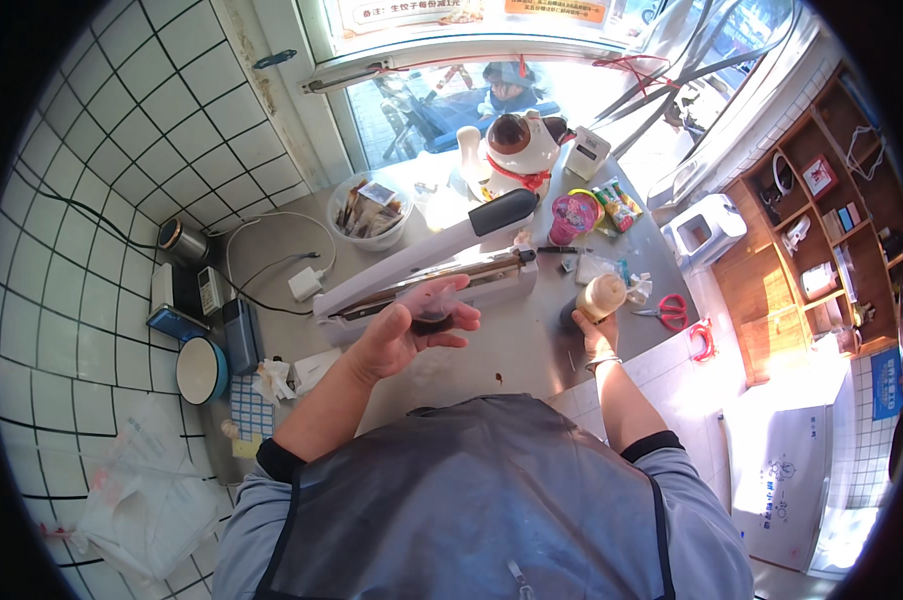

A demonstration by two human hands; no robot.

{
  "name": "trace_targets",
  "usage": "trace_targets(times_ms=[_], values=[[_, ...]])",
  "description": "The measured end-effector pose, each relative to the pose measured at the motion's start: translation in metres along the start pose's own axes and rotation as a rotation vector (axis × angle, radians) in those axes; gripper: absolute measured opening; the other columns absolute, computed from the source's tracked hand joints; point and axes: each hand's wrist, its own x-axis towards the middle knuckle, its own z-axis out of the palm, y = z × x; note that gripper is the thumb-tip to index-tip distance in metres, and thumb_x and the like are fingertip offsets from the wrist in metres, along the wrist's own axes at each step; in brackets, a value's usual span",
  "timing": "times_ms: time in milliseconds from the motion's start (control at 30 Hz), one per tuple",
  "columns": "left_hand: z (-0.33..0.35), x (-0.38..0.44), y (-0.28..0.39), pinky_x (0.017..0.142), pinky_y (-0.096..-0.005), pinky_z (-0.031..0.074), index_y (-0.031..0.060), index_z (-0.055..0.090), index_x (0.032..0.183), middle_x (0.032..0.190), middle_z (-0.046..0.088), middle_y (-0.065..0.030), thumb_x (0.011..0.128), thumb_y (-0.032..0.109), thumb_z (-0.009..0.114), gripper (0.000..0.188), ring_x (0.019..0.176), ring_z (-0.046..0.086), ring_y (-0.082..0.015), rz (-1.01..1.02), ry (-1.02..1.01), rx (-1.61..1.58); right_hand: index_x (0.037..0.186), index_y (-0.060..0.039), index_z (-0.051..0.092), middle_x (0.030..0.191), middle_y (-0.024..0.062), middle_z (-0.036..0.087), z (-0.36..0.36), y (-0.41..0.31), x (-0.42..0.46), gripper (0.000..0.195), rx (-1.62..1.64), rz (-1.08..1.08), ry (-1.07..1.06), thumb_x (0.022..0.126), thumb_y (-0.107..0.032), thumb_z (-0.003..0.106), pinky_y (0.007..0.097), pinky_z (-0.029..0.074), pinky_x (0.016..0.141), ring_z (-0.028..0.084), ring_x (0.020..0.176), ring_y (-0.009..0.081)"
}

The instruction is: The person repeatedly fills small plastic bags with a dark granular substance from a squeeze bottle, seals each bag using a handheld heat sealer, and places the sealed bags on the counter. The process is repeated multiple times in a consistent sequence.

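Observation:
Across the fingers of my left hand [402,330] lies a small clear plastic packet [430,319] with dark liquid in its lower end. My palm is turned up and the fingers are stretched out. My right hand [600,334] grips a squat bottle or jar [601,296] with a beige top, near the counter's right edge. Just beyond my left hand is a white impulse bag sealer [444,292], its black-tipped arm raised. Behind the sealer, a clear plastic tub [370,212] holds several packets of dark sauce.
Red-handled scissors [672,312] lie right of the bottle. A lucky cat figure [522,154], a pink cup [573,217] and snack packs [618,206] stand by the window. Leftward are a charger [306,283], a bowl [200,370] and crumpled tissue [275,380]. A person [507,86] is outside.

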Motion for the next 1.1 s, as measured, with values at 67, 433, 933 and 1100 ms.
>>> trace_targets(times_ms=[67,433,933,1100], values=[[-0.001,0.000,0.000,0.095,-0.0373,0.044,0.0064,0.029,0.141,0.122,0.054,-0.0147,0.074,0.073,0.053,0.098,0.116,0.051,-0.0241,-0.008,0.012,0.003,0.123,-0.0039,0.046,0.112,0.0064,0.058,-0.004,0.014,0.004,0.061,-0.008,-0.018,0.008,0.070,-0.004,0.077,0.0320,0.041,0.096,0.054,0.105,0.0185],[-0.003,0.005,-0.022,0.092,-0.0384,0.045,0.0069,0.008,0.147,0.119,0.056,-0.0165,0.071,0.069,0.062,0.112,0.113,0.053,-0.0246,-0.050,0.065,0.122,0.100,-0.0021,0.067,0.093,0.0054,0.061,0.067,-0.095,-0.074,0.019,-0.313,-0.200,-0.521,0.081,-0.006,0.062,0.0269,0.047,0.074,0.058,0.082,0.0133],[0.009,-0.005,-0.015,0.108,-0.0474,0.022,0.0072,0.018,0.146,0.147,0.025,-0.0192,0.071,0.028,0.072,0.095,0.135,0.026,-0.0341,0.426,0.522,1.321,0.080,-0.0021,0.063,0.081,0.0060,0.060,0.152,-0.177,-0.044,0.004,-0.234,-0.446,-0.512,0.079,-0.006,0.064,0.0279,0.045,0.072,0.057,0.078,0.0175],[0.025,-0.001,-0.005,0.108,-0.0514,0.014,0.0103,0.030,0.142,0.148,0.020,-0.0206,0.072,0.027,0.070,0.082,0.138,0.017,-0.0375,0.444,0.590,1.706,0.080,-0.0036,0.064,0.080,0.0062,0.061,0.152,-0.182,-0.043,0.005,-0.277,-0.478,-0.485,0.078,-0.009,0.065,0.0290,0.046,0.071,0.058,0.078,0.0192]])
